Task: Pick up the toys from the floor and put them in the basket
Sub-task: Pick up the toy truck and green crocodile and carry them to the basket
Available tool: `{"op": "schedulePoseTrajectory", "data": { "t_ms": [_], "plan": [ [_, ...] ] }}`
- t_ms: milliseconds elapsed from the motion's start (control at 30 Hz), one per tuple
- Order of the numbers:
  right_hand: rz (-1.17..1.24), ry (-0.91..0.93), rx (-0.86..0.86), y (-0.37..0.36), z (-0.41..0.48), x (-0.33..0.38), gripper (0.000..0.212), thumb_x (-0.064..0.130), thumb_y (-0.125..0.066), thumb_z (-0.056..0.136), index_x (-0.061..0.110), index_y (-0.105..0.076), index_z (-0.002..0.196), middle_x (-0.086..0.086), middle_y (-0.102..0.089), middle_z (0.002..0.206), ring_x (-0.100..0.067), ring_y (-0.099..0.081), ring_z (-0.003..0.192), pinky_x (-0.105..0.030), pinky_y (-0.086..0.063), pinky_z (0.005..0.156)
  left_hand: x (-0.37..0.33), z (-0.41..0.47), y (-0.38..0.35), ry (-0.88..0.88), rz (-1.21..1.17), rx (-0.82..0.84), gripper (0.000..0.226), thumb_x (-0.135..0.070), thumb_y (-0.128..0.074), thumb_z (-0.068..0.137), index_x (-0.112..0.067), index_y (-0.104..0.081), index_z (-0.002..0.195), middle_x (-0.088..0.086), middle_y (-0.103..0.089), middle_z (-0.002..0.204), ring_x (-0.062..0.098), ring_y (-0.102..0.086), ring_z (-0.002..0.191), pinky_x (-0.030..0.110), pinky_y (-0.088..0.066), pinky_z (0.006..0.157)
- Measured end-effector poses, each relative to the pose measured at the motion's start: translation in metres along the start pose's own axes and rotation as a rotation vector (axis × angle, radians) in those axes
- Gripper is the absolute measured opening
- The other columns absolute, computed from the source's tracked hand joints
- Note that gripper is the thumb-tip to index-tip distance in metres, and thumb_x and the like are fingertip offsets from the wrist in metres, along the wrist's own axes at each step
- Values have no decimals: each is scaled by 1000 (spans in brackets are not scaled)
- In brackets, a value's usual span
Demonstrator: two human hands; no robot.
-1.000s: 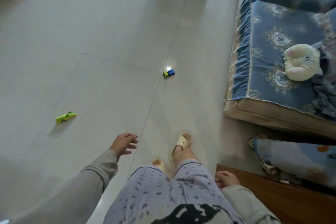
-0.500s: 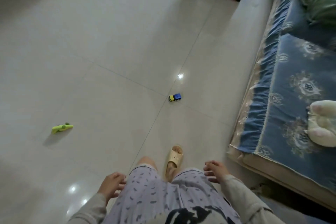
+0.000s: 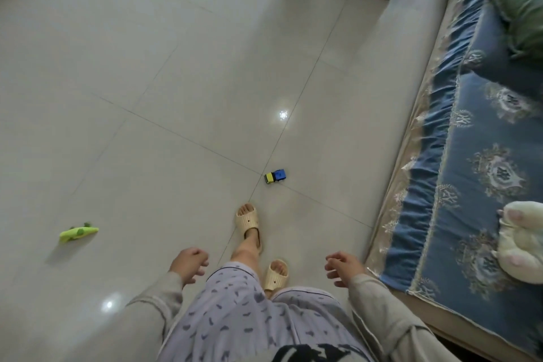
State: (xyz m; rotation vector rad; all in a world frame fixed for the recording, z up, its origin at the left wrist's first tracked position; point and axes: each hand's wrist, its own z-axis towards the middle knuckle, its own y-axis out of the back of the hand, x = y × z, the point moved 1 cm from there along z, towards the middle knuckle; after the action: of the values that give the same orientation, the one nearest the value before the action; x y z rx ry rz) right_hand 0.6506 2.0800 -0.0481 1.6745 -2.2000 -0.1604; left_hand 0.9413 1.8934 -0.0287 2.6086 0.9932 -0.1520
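As person steps forward since previous frames, toy truck point(image 3: 275, 176) on floor point(image 3: 176, 82) now lies nearer, ahead between both hands. Left hand point(image 3: 188, 264), right hand point(image 3: 342, 267): fingers loosely curled, holding nothing. Green toy point(image 3: 78, 233) far left of left hand. Basket not visible. Judgement: truck pickup next.

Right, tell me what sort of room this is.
Probably a home living room or bedroom: glossy pale floor tiles, a sofa or bed with a blue patterned cover along the right, and small toys, a blue and yellow car and a green one, lying about.
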Motion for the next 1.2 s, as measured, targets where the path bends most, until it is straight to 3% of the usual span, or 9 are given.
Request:
{"op": "schedulePoseTrajectory", "data": {
  "t_ms": [233, 400, 500, 633, 733, 933, 1067, 1200],
  "plan": [
    [-117, -51, -31, 0, 24, 54, 10, 6, -48, 90, 10, -57, 91, -4, -58, 69, -16, -52, 54, -22, -35, 50, -127, 46, 38, -117, 67, 21, 9, -15, -47, 90, -13, -56, 89, 9, -59, 92, 16, -49, 60, 22, -33, 57],
    [-153, -41, -21, 4, 54, 106, 11, 7, -48, 89, 11, -58, 92, -12, -62, 86, -15, -53, 56, -22, -36, 51, -178, 71, 45, -143, 34, 16, 12, -15, -46, 91, -12, -57, 95, 11, -60, 95, 16, -52, 64, 22, -37, 59],
    [-177, -12, -2, 5, 83, 137, 13, 7, -47, 88, 12, -59, 91, -13, -62, 88, -19, -55, 61, -22, -38, 53, -190, 89, 35, -111, 45, 42, 12, -16, -46, 91, -12, -56, 96, 11, -60, 96, 13, -52, 63, 22, -36, 59],
    [-211, 14, 16, 0, 134, 174, 24, 8, -48, 88, 7, -64, 105, -12, -62, 89, -24, -58, 75, -22, -40, 54, -182, 128, 18, -42, 129, 35, 11, -15, -47, 89, -13, -57, 92, 10, -61, 93, 15, -51, 61, 23, -34, 56],
    [-244, 0, 57, -7, 180, 197, 24, 10, -47, 89, 9, -64, 105, -10, -62, 90, -24, -59, 78, -21, -41, 55, -174, 161, 3, 21, 157, 27, 10, -14, -49, 88, -14, -58, 88, 9, -62, 92, 22, -55, 70, 23, -35, 56],
    [-473, 102, 150, -29, 304, 233, 31, 13, -47, 89, 4, -62, 115, -19, -68, 104, -22, -58, 86, -23, -40, 59, -175, 255, -40, 93, 125, 71, 14, -16, -47, 89, -13, -59, 93, 9, -63, 94, 24, -57, 75, 24, -38, 57],
    [-668, 185, 145, -52, 390, 232, 36, 16, -55, 88, 8, -57, 123, -15, -62, 124, -29, -58, 111, -25, -39, 80, -181, 329, -67, 49, 39, 11, 14, -14, -46, 89, -13, -59, 93, 9, -63, 94, 15, -55, 62, 24, -39, 58],
    [-837, 320, 107, -87, 465, 208, 66, 10, -60, 82, 17, -35, 142, -13, -38, 145, -32, -51, 122, -34, -42, 98, -176, 393, -97, 26, -19, 56, 14, -12, -46, 90, -13, -59, 96, 10, -62, 92, 13, -55, 62, 20, -45, 52]
  ]
}}
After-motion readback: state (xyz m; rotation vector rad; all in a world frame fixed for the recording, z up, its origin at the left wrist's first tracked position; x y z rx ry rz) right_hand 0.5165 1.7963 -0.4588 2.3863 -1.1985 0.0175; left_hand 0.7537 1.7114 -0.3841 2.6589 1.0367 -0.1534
